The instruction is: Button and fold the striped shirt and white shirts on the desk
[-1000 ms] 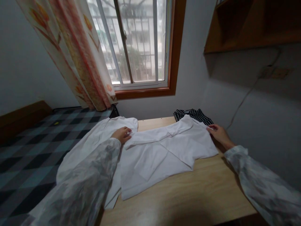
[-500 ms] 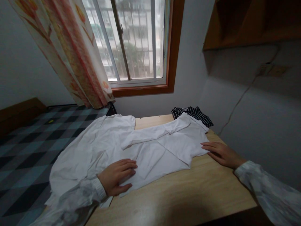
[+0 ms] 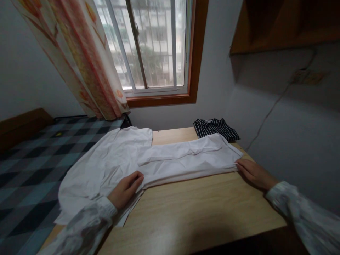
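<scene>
A white shirt (image 3: 106,159) lies spread over the table, its right part folded into a long strip and its left part loose and wrinkled. My left hand (image 3: 126,189) has its fingers curled together on the strip's near edge, gripping the cloth. At the strip's far right end, my right hand (image 3: 253,173) pinches the corner of the shirt between thumb and fingers. Behind that end sits a folded black-and-white striped garment (image 3: 215,129), close to the white cloth.
The light wooden table (image 3: 202,209) runs to a near edge in front of me. To the left is a bed with a checked cover (image 3: 29,170). A flowered curtain (image 3: 87,63) hangs beside the window (image 3: 156,46); a wooden shelf (image 3: 287,32) and a cable (image 3: 268,115) are on the right.
The near edge of the shirt has been folded away from me, making the right part a narrower strip. Both hands went from lying spread on the cloth to gripping it.
</scene>
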`<state>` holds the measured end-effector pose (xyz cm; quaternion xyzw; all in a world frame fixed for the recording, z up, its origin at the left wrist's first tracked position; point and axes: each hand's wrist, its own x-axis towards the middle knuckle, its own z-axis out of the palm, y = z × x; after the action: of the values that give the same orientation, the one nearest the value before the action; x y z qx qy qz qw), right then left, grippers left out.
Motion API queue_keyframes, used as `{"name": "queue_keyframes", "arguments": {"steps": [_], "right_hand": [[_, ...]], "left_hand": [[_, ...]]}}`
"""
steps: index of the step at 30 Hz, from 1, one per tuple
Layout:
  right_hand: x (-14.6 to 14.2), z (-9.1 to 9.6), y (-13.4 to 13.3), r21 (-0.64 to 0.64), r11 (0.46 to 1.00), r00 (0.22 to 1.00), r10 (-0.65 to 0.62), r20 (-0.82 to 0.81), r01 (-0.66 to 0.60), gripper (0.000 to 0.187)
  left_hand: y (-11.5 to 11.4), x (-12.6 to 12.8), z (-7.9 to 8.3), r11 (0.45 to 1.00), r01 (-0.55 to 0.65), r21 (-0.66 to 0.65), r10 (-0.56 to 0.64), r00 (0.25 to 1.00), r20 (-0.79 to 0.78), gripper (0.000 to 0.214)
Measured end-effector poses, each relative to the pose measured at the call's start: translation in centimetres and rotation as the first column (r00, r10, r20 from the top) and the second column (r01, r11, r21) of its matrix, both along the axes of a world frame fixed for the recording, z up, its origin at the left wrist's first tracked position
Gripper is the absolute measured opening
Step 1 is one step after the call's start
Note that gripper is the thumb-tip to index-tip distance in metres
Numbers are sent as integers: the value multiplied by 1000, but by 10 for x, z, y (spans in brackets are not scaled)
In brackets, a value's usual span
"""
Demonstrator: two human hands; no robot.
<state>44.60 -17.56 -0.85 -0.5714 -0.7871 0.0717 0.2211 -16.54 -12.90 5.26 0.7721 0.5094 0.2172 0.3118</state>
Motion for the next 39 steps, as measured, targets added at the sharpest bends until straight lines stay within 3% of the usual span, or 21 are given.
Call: {"name": "queue_keyframes", "arguments": {"steps": [5,10,12,17,20,22,25,28,31,35,39], "right_hand": [[-6,-1,25,-14,995,994,-103,-41,102,38],[-13,-4,39,7,983,979,-182,-92,184,38],[-13,-6,41,21,980,975,-197,-102,200,38],[-12,-10,44,140,949,957,-269,-113,283,38],[-18,-13,45,166,929,943,-330,-41,332,37],[-22,-15,45,138,942,949,-313,31,306,35],[-25,-15,45,124,951,950,-297,93,285,30],[-28,-6,46,208,936,949,-305,81,283,24],[-45,6,53,256,945,976,-214,23,201,22],[-96,13,74,97,988,988,-109,-108,120,25],[-143,6,105,-106,971,951,-231,-204,213,34]], "left_hand": [[21,13,2,984,-170,52,164,982,93,49],[22,10,1,996,-35,-77,46,988,150,59],[23,8,0,990,-44,-136,70,978,197,61],[50,4,2,948,-297,-118,319,906,278,56],[70,2,-1,939,-340,-54,344,932,117,50],[77,0,-3,953,-304,11,303,949,-83,43],[78,-2,-3,964,-244,102,264,914,-308,34],[74,-1,6,958,-254,132,287,852,-437,26],[76,5,14,944,-297,145,330,819,-469,29],[90,15,8,937,-324,129,349,857,-380,47],[104,11,-8,943,-320,91,332,915,-230,39]]}}
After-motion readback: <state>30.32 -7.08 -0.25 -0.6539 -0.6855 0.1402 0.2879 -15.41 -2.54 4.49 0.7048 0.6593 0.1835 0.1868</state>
